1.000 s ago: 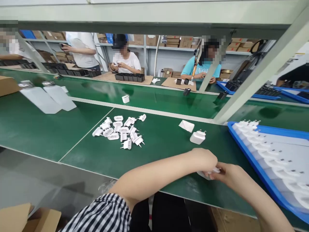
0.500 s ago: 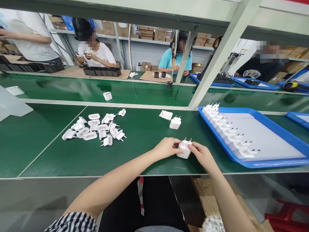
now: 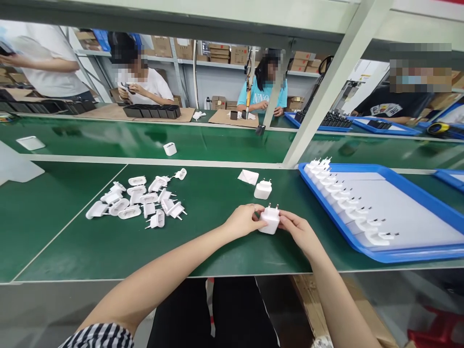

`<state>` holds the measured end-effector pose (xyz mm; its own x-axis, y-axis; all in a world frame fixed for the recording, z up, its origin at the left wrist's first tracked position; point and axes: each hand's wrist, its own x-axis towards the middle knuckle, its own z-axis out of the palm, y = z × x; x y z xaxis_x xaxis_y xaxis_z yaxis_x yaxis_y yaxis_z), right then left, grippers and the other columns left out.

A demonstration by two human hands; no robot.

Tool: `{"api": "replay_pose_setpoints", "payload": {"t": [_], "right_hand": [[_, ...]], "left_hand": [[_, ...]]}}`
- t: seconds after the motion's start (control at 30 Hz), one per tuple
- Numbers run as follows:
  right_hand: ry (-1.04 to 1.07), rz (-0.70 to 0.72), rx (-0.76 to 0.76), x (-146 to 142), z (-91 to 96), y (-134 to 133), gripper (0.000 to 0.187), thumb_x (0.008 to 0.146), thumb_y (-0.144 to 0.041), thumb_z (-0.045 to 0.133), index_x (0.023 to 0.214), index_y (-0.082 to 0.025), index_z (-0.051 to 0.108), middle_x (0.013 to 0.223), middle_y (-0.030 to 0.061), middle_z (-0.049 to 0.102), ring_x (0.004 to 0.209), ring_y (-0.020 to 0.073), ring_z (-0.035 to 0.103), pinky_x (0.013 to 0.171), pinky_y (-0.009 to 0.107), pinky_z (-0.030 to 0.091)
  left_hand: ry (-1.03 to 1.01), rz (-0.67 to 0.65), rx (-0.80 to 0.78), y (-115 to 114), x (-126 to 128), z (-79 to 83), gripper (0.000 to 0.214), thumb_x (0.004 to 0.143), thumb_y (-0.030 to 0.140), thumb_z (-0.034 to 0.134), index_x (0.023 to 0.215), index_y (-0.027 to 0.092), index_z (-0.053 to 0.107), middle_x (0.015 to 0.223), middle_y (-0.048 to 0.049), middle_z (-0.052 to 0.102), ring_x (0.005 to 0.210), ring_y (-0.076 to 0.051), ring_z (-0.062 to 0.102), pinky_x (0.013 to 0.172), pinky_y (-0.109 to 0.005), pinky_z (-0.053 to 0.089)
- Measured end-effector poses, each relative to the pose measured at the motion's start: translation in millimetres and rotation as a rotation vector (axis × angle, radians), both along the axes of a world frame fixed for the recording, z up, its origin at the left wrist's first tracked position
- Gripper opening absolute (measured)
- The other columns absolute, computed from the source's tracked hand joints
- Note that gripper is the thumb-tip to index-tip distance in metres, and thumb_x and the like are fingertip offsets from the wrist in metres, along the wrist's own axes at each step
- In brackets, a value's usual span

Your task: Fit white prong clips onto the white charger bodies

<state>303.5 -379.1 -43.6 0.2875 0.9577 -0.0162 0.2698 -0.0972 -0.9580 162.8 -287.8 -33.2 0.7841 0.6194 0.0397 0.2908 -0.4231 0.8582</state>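
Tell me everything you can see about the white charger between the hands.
The white charger is a smooth, rounded plastic block with two metal pins pointing away from the person. The left hand and right hand hold its sides, above a green belt; whether it touches the belt is unclear.
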Motion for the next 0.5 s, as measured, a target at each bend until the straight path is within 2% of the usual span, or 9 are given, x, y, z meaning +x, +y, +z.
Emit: {"api": "replay_pose_setpoints", "payload": {"t": [0.17, 0.27, 0.4, 0.5], "right_hand": [[-0.495, 0.115, -0.02, -1.9, 2.8, -3.1, 0.048, 0.065, -0.028, 0.051, 0.111, -0.023, 0.038, 0.1, 0.0024, 0.055, 0.087, 0.0192, 0.052, 0.073, 0.032, 0.04], [-0.813, 0.12, 0.019, -7.2, 1.1, -6.5, 0.059, 0.059, -0.032, 0.057, 0.112, -0.019, 0.035, 0.098, 0.0062, 0.055, 0.084, 0.0226, 0.051, 0.067, 0.034, 0.041], [-1.168, -0.011, 0.149, -13.6, -3.4, -7.4, 0.053, 0.054, -0.045, 0.059, 0.094, -0.012, 0.046, 0.079, 0.0102, 0.057, 0.073, 0.0252, 0.051, 0.06, 0.035, 0.038], [-1.283, -0.046, 0.237, -15.1, -3.9, -6.7, 0.044, 0.056, -0.052, 0.053, 0.076, -0.013, 0.05, 0.064, 0.0079, 0.054, 0.062, 0.0215, 0.049, 0.055, 0.031, 0.036]], "left_hand": [[-0.091, -0.043, -0.21, 9.7, 4.4, -10.6, 0.032, 0.06, 0.022, 0.055, 0.091, 0.014, 0.052, 0.084, -0.0019, 0.058, 0.065, -0.01, 0.054, 0.063, -0.021, 0.041], [-0.16, -0.018, -0.392, 8.3, 5.8, -16.9, 0.032, 0.06, 0.019, 0.056, 0.09, 0.011, 0.052, 0.088, -0.0061, 0.057, 0.071, -0.011, 0.053, 0.067, -0.024, 0.042], [-0.214, -0.013, -0.604, 1.9, 4.9, -19.5, 0.027, 0.061, 0.017, 0.056, 0.087, 0.01, 0.053, 0.083, -0.0061, 0.058, 0.071, -0.011, 0.053, 0.064, -0.025, 0.043], [-0.246, -0.003, -0.621, -1.6, 2.4, -18.5, 0.024, 0.06, 0.016, 0.058, 0.082, 0.01, 0.054, 0.079, -0.0044, 0.059, 0.069, -0.01, 0.054, 0.065, -0.024, 0.043]]}}
